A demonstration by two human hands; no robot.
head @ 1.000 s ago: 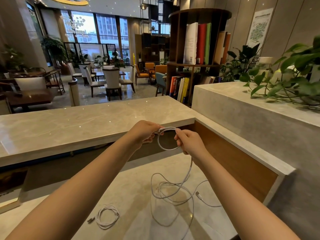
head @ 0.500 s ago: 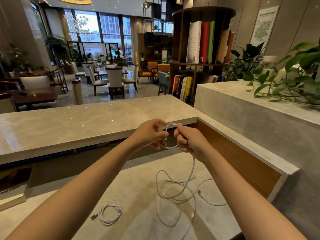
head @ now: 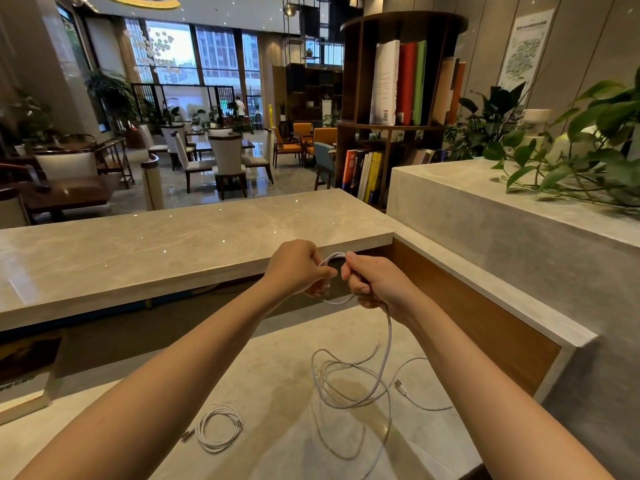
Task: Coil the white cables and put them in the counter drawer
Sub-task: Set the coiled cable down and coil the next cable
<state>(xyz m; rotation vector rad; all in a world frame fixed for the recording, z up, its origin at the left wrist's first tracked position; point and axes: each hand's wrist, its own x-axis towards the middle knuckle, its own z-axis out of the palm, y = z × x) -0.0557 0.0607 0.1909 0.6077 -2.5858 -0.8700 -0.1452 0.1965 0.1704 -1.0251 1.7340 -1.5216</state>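
White thin cable (head: 389,337) is mid-coil, its small loop gripped in both left hand (head: 294,268) and right hand (head: 377,285) above the beige stone counter (head: 277,375) holding its slack; the next wrap likely needs slack drawn up.

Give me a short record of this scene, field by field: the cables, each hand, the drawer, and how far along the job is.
loose cable: small loop held up between both hands; the rest trails down to a tangle on the counter
left hand: grips the loop's left side
right hand: grips the loop's right side
coiled cable: lies on the counter, left of the tangle
drawer: not in view
progress: one cable coiled, one partly looped, none stowed
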